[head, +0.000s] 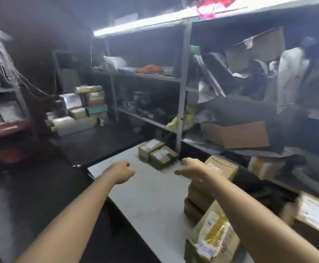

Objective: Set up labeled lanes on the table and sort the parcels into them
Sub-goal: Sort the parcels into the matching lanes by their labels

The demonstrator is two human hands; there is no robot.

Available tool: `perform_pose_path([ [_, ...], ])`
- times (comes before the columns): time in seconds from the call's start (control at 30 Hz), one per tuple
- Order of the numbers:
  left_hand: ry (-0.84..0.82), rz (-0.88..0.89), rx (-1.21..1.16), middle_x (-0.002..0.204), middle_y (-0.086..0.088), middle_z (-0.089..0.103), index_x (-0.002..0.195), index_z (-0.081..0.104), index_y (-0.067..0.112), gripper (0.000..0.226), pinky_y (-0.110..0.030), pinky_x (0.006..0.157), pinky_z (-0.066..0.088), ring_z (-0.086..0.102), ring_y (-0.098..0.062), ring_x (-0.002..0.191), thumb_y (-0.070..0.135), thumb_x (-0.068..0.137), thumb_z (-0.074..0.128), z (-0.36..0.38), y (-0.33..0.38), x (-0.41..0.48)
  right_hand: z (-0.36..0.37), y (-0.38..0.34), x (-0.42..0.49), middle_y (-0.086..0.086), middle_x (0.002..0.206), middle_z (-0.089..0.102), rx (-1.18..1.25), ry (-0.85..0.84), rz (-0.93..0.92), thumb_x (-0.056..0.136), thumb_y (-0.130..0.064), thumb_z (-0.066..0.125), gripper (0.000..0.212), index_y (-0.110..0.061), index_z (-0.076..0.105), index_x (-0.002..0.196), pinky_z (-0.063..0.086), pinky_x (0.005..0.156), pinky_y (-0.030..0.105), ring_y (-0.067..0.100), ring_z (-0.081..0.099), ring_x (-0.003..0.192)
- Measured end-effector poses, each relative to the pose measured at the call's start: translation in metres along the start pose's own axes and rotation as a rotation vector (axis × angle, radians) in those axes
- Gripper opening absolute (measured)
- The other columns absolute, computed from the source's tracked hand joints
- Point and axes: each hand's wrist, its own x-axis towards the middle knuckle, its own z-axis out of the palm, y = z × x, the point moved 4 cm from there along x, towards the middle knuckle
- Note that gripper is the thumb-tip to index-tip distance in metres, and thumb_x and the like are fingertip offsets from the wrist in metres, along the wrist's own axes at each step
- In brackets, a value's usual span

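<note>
A narrow grey table [147, 194] runs away from me. At its far end stand two small taped parcels [157, 153] with white labels. Along its right side is a stack of brown cardboard parcels [198, 198], and nearest me a crumpled parcel with yellow tape [213, 238]. Both my arms reach forward over the table. My left hand [123, 172] hovers over the bare tabletop, fingers loosely curled, holding nothing. My right hand [191, 167] hovers just short of the two far parcels, fingers relaxed, also empty. The picture is blurred by motion.
Grey metal shelving [182, 103] full of boxes and bags stands behind and right of the table. A pile of wrapped parcels [84, 107] lies on the floor at the back left. A red crate [10, 141] sits at far left. A labelled box [316, 215] lies right of the table.
</note>
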Motion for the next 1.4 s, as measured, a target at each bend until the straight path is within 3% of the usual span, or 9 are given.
perform_pose_path([
  [0.17,-0.028,-0.038,-0.028,0.152,-0.007,0.043,0.150,0.040,0.020,0.059,-0.035,0.108,0.040,0.045,-0.026,0.135,0.042,0.097,0.053,-0.030,-0.091,0.077,0.037,-0.092,0.102,0.003,0.124,0.063,0.025,-0.032,-0.020,0.087,-0.050,0.063,0.054,-0.020,0.059,0.131,0.050,0.089,0.031,0.021,0.059,0.103],
  [0.3,-0.076,-0.046,-0.053,0.151,-0.005,0.045,0.149,0.040,0.023,0.059,-0.037,0.104,0.043,0.048,-0.026,0.131,0.045,0.096,0.052,-0.035,-0.126,0.142,0.058,-0.125,0.166,0.004,0.115,0.062,-0.004,-0.085,0.008,0.092,-0.051,0.061,0.043,-0.015,0.062,0.116,0.052,0.083,0.034,0.021,0.058,0.100],
  [0.47,-0.135,-0.014,-0.064,0.147,-0.002,0.049,0.147,0.042,0.024,0.056,-0.036,0.102,0.045,0.051,-0.024,0.128,0.045,0.096,0.052,-0.019,-0.132,0.222,0.079,-0.121,0.245,0.005,0.111,0.064,0.033,-0.093,0.077,0.092,-0.050,0.059,0.043,-0.014,0.062,0.116,0.055,0.091,0.041,0.022,0.061,0.099],
  [0.67,-0.206,0.009,0.003,0.143,-0.001,0.052,0.144,0.043,0.027,0.053,-0.037,0.100,0.047,0.054,-0.022,0.124,0.046,0.096,0.051,0.009,-0.117,0.328,0.106,-0.090,0.349,0.004,0.103,0.066,0.258,-0.057,0.158,0.091,-0.045,0.061,0.035,-0.015,0.064,0.108,0.058,0.087,0.041,0.020,0.065,0.093],
  [0.8,-0.250,0.001,0.050,0.141,0.000,0.053,0.144,0.043,0.030,0.052,-0.034,0.096,0.048,0.056,-0.020,0.119,0.048,0.096,0.050,0.015,-0.107,0.401,0.120,-0.077,0.416,0.004,0.110,0.064,0.441,-0.024,0.210,0.092,-0.038,0.061,0.030,-0.017,0.062,0.114,0.056,0.085,0.036,0.020,0.061,0.097],
  [0.97,-0.252,0.005,0.002,0.140,-0.002,0.054,0.142,0.047,0.029,0.050,-0.039,0.099,0.049,0.058,-0.021,0.116,0.045,0.096,0.052,0.017,-0.097,0.501,0.125,-0.066,0.484,0.005,0.109,0.067,0.652,0.055,0.330,0.091,-0.034,0.058,0.028,-0.016,0.064,0.112,0.055,0.089,0.042,0.024,0.063,0.099],
  [1.17,-0.270,0.090,-0.110,0.143,-0.006,0.053,0.143,0.048,0.023,0.050,-0.032,0.095,0.042,0.052,-0.026,0.125,0.040,0.097,0.054,0.037,-0.081,0.616,0.128,-0.050,0.563,0.004,0.113,0.064,0.760,0.193,0.515,0.095,-0.028,0.059,0.035,-0.015,0.056,0.128,0.048,0.090,0.036,0.025,0.058,0.105],
  [1.3,-0.318,0.155,-0.177,0.142,-0.010,0.052,0.145,0.046,0.022,0.050,-0.031,0.089,0.042,0.053,-0.029,0.122,0.037,0.098,0.055,0.069,-0.064,0.693,0.144,-0.045,0.619,0.008,0.142,0.055,0.782,0.240,0.634,0.097,-0.032,0.060,0.059,-0.013,0.042,0.149,0.044,0.103,0.038,0.028,0.052,0.127],
  [1.4,-0.378,0.177,-0.217,0.145,-0.012,0.049,0.149,0.041,0.021,0.053,-0.030,0.086,0.040,0.052,-0.029,0.125,0.034,0.099,0.054,0.098,-0.056,0.738,0.160,-0.043,0.655,0.010,0.146,0.051,0.827,0.260,0.748,0.099,-0.029,0.059,0.058,-0.009,0.040,0.149,0.041,0.104,0.039,0.030,0.049,0.131],
])
